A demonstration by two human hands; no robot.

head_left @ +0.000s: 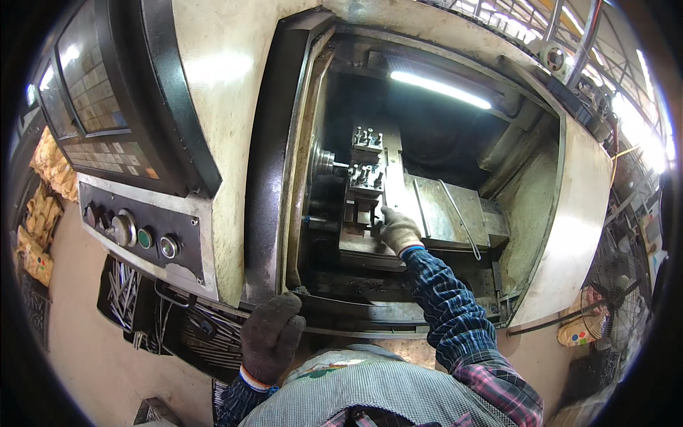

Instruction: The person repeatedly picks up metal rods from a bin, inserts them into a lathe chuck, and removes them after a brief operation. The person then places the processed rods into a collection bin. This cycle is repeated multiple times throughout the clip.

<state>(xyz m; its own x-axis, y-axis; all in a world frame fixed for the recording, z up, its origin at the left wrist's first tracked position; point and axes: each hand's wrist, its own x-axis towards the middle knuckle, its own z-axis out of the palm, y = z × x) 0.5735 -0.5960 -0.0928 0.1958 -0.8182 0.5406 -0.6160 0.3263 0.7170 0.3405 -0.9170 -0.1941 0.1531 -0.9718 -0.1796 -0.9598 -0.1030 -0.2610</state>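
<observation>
My right hand (400, 230), in a pale work glove, reaches into the lathe (587, 235). Its fingers are bent at the right side of the tool slide (356, 240), just below the tool holders (366, 176) with their upright bolts. Whatever lies under those fingertips is hidden. To the left of the holders, the chuck (325, 162) faces them with a thin bright piece sticking out. My left hand (270, 338), in a dark, dirty glove, is at the front lower edge of the opening. Its fingers are loosely bent, the thumb stands apart, and nothing shows in it.
A control panel (142, 238) with a knob and buttons sits at left, below a screen (89, 71). Metal rods fill trays (186, 340) underneath. A long hooked rod (461, 217) lies on the slide cover (441, 206). A lamp (441, 90) lights the inside. A fan (613, 306) stands at right.
</observation>
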